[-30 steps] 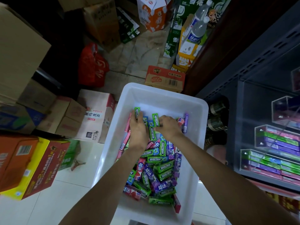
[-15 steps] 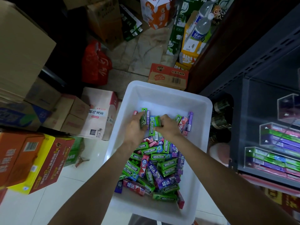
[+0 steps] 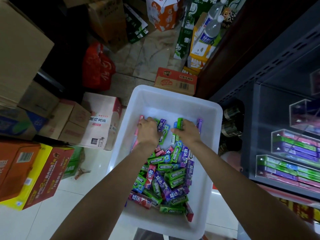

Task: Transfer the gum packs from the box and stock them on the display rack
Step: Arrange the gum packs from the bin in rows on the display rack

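Observation:
A white plastic box stands on the floor below me, holding a loose heap of gum packs in green, purple, pink and blue. Both my hands reach into its far half. My left hand lies over pink, green and purple packs at the left side, fingers curled down onto them. My right hand grips a green gum pack that stands up between its fingers. The clear acrylic display rack at the right carries rows of green, purple and pink packs in its lower tiers.
Cardboard cartons are stacked at the left and beyond the box. A red bag and bottled drinks sit farther back. A dark metal shelf frame holds the rack at the right. White floor tiles show at the lower left.
My hands have drawn apart inside the box, the left toward the left wall, the right toward the right side. The right hand now holds a green pack upright.

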Tool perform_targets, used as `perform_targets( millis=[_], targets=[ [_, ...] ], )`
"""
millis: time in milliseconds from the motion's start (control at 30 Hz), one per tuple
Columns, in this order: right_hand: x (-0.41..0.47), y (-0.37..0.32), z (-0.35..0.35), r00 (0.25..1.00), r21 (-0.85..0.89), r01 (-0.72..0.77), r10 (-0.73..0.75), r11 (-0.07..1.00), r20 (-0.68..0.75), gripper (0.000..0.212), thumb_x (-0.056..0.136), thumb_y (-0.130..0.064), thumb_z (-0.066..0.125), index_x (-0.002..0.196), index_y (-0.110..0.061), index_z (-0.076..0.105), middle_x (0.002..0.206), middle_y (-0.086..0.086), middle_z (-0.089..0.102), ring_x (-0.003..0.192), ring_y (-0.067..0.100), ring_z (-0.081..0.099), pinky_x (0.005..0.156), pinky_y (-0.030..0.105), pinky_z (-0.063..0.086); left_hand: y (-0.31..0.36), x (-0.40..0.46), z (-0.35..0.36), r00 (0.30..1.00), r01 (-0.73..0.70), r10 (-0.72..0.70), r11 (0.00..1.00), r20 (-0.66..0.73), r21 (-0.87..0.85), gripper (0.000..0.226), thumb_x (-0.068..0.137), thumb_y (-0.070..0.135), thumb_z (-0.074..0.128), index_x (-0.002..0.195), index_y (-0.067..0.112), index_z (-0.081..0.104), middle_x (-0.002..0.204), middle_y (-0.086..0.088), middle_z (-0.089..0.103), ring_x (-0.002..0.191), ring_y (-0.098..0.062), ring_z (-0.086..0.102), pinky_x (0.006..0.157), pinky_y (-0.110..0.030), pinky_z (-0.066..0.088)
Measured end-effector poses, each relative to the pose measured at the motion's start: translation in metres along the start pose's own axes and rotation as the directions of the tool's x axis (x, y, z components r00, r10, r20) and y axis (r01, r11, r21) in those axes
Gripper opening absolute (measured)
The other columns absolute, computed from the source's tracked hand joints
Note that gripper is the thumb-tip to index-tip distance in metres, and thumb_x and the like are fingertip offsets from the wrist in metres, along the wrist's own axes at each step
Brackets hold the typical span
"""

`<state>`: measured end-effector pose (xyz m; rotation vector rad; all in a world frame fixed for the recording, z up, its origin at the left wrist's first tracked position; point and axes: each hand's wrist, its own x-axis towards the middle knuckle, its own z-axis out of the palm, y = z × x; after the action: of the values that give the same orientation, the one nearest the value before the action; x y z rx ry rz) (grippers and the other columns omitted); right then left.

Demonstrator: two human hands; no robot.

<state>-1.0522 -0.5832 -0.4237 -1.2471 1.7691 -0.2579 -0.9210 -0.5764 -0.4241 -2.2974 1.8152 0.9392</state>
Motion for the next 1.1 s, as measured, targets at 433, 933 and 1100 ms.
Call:
perform_targets(
  millis=[433,933,1100],
  targets=[
    [-0.022,-0.001,-0.022,0.999,0.22,-0.032,0.037,0.975,-0.019,0.03,0.081,-0.018,0.071,0.098,0.004,0.059,0.097,0.018,0.067,0.09,0.031,0.064,0.086,0.044,0.051,0.002,0.001,0.017,0.973,-0.214,0.23,0.943,-0.033,0.254,0.033,0.092,0.0,0.049,0.123,-0.001,0.041,0.123,-0.016,0.048,0.114,-0.029,0.048,0.093,-0.032,0.039],
    [-0.092,-0.046,-0.078,0.994,0.61,0.109,-0.091,0.785,-0.06,0.013,0.082,-0.005,0.068,0.093,0.002,0.068,0.084,0.018,0.068,0.069,0.024,0.065,0.067,0.036,0.058,0.023,-0.076,-0.065,0.921,-0.09,0.373,0.48,0.11,-0.873,0.012,0.087,0.017,0.066,0.098,0.014,0.067,0.096,-0.022,0.069,0.083,-0.02,0.059,0.066,-0.029,0.04],
    [-0.13,-0.055,-0.12,0.978,0.605,0.207,-0.14,0.769,-0.156,0.023,0.08,-0.01,0.072,0.097,0.005,0.068,0.092,0.022,0.07,0.073,0.023,0.068,0.064,0.031,0.058,0.064,-0.111,-0.097,0.883,-0.242,0.469,0.478,0.012,-0.844,0.016,0.084,0.008,0.069,0.098,0.003,0.065,0.086,-0.009,0.069,0.071,-0.006,0.063,0.066,-0.018,0.048]
  ],
)
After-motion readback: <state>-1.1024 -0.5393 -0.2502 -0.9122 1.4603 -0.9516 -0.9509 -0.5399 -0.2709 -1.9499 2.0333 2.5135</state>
